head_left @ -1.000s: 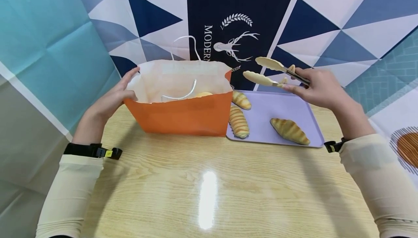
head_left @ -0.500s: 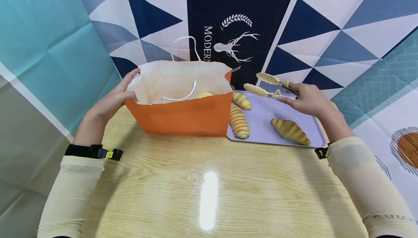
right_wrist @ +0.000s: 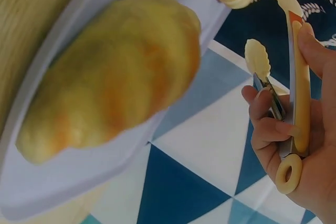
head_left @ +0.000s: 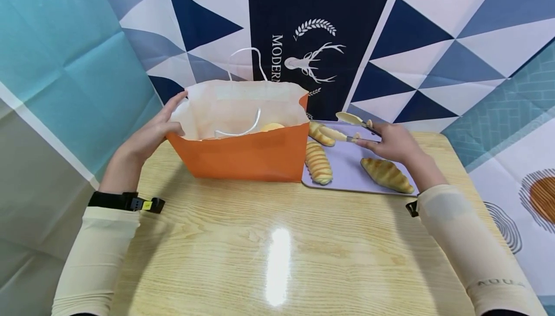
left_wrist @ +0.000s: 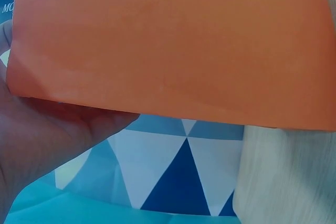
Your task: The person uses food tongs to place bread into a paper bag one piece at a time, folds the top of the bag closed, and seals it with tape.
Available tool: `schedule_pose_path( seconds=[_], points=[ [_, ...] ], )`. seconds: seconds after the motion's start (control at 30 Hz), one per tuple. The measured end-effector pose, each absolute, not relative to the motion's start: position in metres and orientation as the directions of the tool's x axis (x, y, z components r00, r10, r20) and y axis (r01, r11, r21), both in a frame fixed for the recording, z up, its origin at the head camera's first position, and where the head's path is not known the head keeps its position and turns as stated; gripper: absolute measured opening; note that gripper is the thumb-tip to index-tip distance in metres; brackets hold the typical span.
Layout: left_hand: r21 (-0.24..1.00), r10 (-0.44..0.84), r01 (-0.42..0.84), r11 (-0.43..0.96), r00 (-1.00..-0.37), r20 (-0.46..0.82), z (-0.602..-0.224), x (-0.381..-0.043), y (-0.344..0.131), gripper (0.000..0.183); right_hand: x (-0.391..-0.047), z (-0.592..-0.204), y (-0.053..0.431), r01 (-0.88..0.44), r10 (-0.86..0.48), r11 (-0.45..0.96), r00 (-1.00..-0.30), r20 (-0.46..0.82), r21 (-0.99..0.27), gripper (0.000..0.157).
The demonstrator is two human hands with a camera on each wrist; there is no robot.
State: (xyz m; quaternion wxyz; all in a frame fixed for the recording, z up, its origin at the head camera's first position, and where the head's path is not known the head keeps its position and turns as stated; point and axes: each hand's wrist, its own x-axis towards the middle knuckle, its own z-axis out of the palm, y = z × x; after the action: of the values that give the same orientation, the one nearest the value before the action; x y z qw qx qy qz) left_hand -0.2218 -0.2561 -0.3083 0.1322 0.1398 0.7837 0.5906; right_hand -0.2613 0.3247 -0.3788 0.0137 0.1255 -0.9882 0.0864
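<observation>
The right hand (head_left: pixel 396 143) and its tongs (right_wrist: pixel 301 87) have dropped lower and leftward over the purple tray (head_left: pixel 347 162) since half a second earlier, while the left hand (head_left: pixel 151 125) and the orange bag (head_left: pixel 243 157) have kept their places.

At far left, the left hand grips the open bag by its left end, thumb over the front rim and fingers toward the back corner, the paper held between them. The bag stands on the wooden counter (head_left: pixel 217 239), its white handles (head_left: pixel 244 50) up and a rounded yellow piece (head_left: pixel 271 126) partly visible inside. Just beside it, on the tray's left side, lie a small roll (head_left: pixel 315 132) at the back and a striped roll (head_left: pixel 319 163) in front.

The tongs' tips stand apart near the small roll; whether they touch it cannot be told. To their right, the right hand's fingers curl around the handles, gripping both arms. A croissant (head_left: pixel 387 175) lies on the tray's right side, near that hand.
</observation>
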Motion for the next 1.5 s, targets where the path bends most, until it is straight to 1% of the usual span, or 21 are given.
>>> schedule_pose_path(
  seconds=[0.17,0.27,0.47,0.63,0.8,1.1,1.37,1.5],
  points=[
    [0.962,0.374,0.060,0.265,-0.926,-0.045,-0.308,-0.221,-0.257,0.089,-0.264,-0.390,0.320,-0.257,-0.256,0.954,-0.966,0.031,-0.155,0.098],
    [0.963,0.380,0.067,0.261,-0.924,-0.039,-0.308,-0.222,-0.256,0.090,-0.266,-0.399,0.318,-0.267,-0.264,0.947,-0.964,0.041,-0.180,0.094],
    [0.964,0.383,0.071,0.255,-0.923,-0.033,-0.309,-0.223,-0.256,0.090,-0.269,-0.410,0.310,-0.271,-0.260,0.942,-0.962,0.079,-0.198,0.083],
    [0.967,0.388,0.074,0.244,-0.921,-0.028,-0.310,-0.223,-0.258,0.090,-0.274,-0.417,0.304,-0.248,-0.240,0.950,-0.969,0.065,-0.189,0.083],
    [0.969,0.397,0.080,0.233,-0.918,-0.019,-0.310,-0.224,-0.259,0.090,-0.277,-0.422,0.299,-0.222,-0.219,0.957,-0.975,0.038,-0.186,0.080],
    [0.969,0.397,0.085,0.231,-0.918,-0.014,-0.311,-0.223,-0.260,0.091,-0.279,-0.425,0.292,-0.199,-0.199,0.961,-0.980,0.022,-0.191,0.081],
    [0.971,0.405,0.096,0.219,-0.914,-0.001,-0.311,-0.223,-0.260,0.091,-0.276,-0.425,0.291,-0.191,-0.190,0.962,-0.981,0.022,-0.193,0.077],
    [0.970,0.404,0.099,0.221,-0.915,0.002,-0.311,-0.223,-0.260,0.091,-0.275,-0.423,0.291,-0.189,-0.188,0.963,-0.982,0.026,-0.191,0.081]
  ],
)
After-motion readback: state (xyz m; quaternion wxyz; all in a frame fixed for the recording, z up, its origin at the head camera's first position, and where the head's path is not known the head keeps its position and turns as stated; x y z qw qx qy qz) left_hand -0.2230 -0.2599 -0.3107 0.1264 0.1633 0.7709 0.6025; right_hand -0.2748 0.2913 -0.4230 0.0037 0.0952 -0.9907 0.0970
